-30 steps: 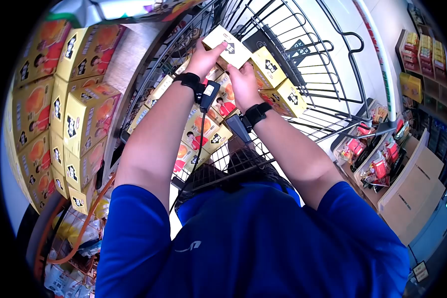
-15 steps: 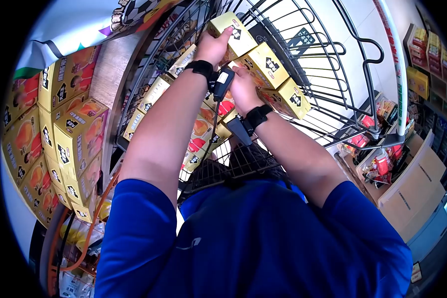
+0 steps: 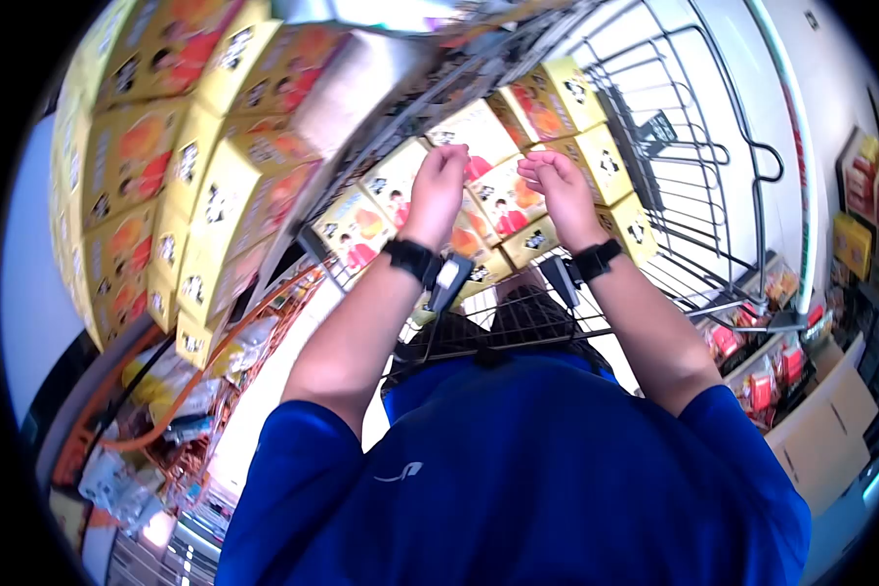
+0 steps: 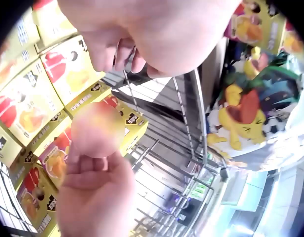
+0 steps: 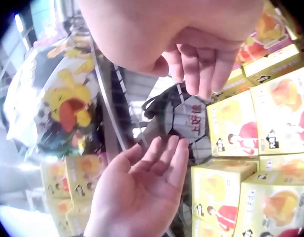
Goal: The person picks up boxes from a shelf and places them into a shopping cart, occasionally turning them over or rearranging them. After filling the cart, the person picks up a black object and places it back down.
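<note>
My left hand [image 3: 439, 190] is held over the shopping cart [image 3: 742, 259], its fingers loosely bent and nothing in them. To its right my right hand [image 3: 566, 200] also hovers empty, the fingers relaxed. Below both are several yellow cartons [image 3: 396, 181] with fruit pictures and a figure in red, packed side by side in the cart. In the right wrist view my right hand [image 5: 206, 54] hangs at the top, with cartons [image 5: 280, 108] to its right. The left wrist view has my left hand [image 4: 152, 34] above and my right hand [image 4: 95, 192] below, apart from each other.
A tall stack of similar yellow cartons [image 3: 132, 166] stands left of the cart. Bagged goods lie in a wire bin [image 3: 181, 391] at lower left. Snack packs [image 3: 762, 386] and a brown cardboard piece [image 3: 825, 425] are at right. A cartoon-printed sheet [image 4: 241, 118] hangs nearby.
Both hands were on a yellow carton at the cart's far end; they have let go and drawn back toward the body, now empty. The head view has shifted too.
</note>
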Tool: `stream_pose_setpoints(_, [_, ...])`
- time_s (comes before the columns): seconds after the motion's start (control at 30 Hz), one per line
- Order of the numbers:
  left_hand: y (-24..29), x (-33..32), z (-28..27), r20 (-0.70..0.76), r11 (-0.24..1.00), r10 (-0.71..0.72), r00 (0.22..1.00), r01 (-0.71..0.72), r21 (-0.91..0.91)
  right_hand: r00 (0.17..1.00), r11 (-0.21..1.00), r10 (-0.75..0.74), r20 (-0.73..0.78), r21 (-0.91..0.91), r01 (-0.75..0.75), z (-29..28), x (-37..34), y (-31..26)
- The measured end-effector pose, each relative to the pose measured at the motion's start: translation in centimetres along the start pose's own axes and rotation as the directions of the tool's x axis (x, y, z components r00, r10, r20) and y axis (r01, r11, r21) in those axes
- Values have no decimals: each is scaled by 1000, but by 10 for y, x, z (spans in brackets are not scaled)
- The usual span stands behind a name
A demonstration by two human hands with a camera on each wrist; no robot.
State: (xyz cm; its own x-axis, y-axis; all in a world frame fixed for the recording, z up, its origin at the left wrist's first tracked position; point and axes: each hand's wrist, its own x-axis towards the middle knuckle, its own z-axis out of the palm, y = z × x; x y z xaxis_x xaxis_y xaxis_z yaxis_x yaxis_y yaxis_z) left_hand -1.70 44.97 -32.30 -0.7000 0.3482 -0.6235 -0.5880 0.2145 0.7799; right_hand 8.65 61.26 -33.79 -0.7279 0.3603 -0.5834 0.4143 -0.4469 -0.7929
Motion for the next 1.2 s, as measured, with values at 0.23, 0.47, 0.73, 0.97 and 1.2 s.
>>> stream_pose_setpoints(0.23, [32,-123,-105,-467,926,90,880,-246,-285,713,644,-491,501,-342,684,129,-54,-93])
stream_pose_setpoints(0.47, [43,-154,-165,-387,921,236,891,-332,-205,713,601,-530,460,-390,698,260,-46,-114])
stream_pose_setpoints(0.73, [41,-149,-185,-307,945,266,914,-310,-101,772,766,-478,420,-232,600,270,-47,-98])
stream_pose_setpoints(0.97, [38,-133,-185,-186,915,404,896,-401,53,815,864,-389,429,-138,485,223,-71,-71])
stream_pose_setpoints(1.2, [37,-202,-150,-3,607,660,751,-531,591,823,812,-524,217,-163,560,165,-164,-74])
